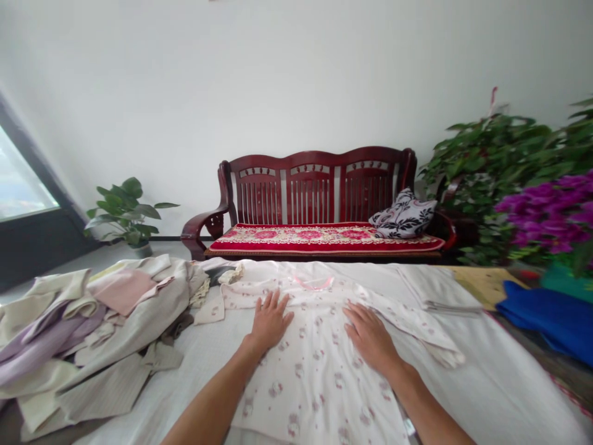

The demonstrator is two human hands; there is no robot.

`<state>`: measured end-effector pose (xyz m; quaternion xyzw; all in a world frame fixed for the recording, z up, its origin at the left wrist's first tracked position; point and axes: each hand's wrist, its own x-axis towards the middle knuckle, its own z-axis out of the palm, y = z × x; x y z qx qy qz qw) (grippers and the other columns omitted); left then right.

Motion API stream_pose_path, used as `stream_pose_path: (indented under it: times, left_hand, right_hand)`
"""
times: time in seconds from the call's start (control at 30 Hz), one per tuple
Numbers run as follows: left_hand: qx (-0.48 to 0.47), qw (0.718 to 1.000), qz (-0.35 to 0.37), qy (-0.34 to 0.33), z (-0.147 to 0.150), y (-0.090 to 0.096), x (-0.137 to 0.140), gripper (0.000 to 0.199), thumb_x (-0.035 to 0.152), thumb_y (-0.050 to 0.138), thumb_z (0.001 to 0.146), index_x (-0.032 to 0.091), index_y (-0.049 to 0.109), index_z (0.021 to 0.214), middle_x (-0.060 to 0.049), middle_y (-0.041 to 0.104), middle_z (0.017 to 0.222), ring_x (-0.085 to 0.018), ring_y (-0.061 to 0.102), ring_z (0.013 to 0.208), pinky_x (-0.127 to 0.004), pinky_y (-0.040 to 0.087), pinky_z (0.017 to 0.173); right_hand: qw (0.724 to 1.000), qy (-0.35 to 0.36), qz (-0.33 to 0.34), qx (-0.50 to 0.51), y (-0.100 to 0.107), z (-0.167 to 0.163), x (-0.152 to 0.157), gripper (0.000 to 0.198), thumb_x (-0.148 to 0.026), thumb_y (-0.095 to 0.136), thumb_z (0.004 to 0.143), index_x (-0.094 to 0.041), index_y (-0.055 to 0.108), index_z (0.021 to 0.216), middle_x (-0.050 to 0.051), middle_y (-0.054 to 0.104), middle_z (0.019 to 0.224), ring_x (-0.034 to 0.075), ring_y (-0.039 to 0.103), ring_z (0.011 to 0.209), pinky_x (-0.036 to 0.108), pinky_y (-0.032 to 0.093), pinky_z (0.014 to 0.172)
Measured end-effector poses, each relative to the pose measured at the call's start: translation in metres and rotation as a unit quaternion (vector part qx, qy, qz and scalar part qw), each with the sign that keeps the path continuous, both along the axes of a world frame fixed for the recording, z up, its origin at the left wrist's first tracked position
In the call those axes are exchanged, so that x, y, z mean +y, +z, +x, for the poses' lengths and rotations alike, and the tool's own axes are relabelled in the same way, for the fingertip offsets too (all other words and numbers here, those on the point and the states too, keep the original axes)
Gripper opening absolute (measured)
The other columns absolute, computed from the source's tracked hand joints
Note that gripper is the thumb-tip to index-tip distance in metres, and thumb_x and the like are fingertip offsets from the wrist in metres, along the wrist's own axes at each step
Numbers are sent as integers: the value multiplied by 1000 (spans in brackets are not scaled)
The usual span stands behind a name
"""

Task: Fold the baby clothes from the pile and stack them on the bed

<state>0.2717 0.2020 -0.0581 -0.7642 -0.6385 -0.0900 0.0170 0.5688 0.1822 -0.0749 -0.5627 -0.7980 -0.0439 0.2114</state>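
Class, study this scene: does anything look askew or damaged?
Nothing appears damaged. The printed long-sleeved top is spread out, yet its right-side cuff looks bunched; the garment pile at left is jumbled.

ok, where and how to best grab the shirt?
Probably by the cuff of the sleeve on the right, pinched from the right side. The shirt lies spread out with that sleeve reaching outward, and its rumpled end should pinch more easily than the flatter middle. The left hand and right hand rest on the upper shirt, clear of the cuff.
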Motion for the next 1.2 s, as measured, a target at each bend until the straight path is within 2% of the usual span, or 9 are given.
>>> stream_pose_path:
  times: [0.17,0.3,0.43,0.6,0.8,0.9,1.0,1.07,1.2]
  left_hand:
    - [-10,998,36,45,-1,3,-8,56,43,46,95,21,44,147,-15,36,157,-34,27,146,-53,23,117]
    - [-36,995,44,81,-12,9,-31,58,31,50,91,17,42,147,-17,39,154,-32,41,136,-44,33,112]
    - [-77,993,-26,89,-28,22,-57,64,28,49,89,18,33,150,-17,42,148,-29,53,125,-37,41,102]
    - [-128,981,-133,67,-38,35,-80,74,28,50,86,22,23,154,-14,53,135,-24,67,96,-33,46,88]
    - [-267,940,-212,-6,-52,44,-101,71,15,50,75,28,42,144,-2,66,125,-19,63,106,-25,46,91]
    - [-224,944,-240,-22,-61,51,-107,59,18,53,75,29,57,132,0,71,116,-19,65,100,-25,46,88]
    - [-126,966,-224,-25,-67,62,-99,39,25,51,82,31,68,117,1,74,94,-20,67,87,-27,44,77]
    - [-90,981,-171,-18,-68,71,-83,28,30,48,87,29,72,101,-1,74,94,-21,67,88,-28,42,75]
    - [-86,991,-87,50,-54,84,-28,30,33,46,90,21,71,81,-6,73,86,-22,67,84,-28,39,70]
  right_hand:
    - [1000,-4,23,7,3,2,-1,40,-27,40,95,-17,62,127,12,60,137,27,50,130,47,36,112]
    - [998,-38,49,24,6,9,-2,37,-22,40,94,-16,66,119,12,65,128,25,55,123,41,41,109]
    - [995,-57,67,36,8,14,-2,37,-18,40,91,-19,68,116,10,66,125,23,58,119,39,43,107]
    - [997,-58,57,19,8,12,-2,36,-18,43,91,-15,68,117,13,64,128,26,55,122,41,40,108]
    - [996,-71,47,-2,10,11,-4,36,-18,42,92,-14,68,117,13,64,129,25,54,123,39,38,109]
    - [996,-84,38,3,12,10,-7,36,-17,42,91,-17,69,115,10,66,127,24,57,119,38,41,104]
    - [994,-107,33,11,19,11,-7,35,-17,42,91,-20,71,110,7,70,120,24,60,111,37,44,95]
    - [991,-129,36,20,27,13,-2,36,-18,40,92,-22,71,110,5,73,113,23,63,104,35,45,90]
    - [985,-163,27,46,48,16,27,38,-23,36,96,-24,69,114,3,74,111,22,64,100,32,45,85]
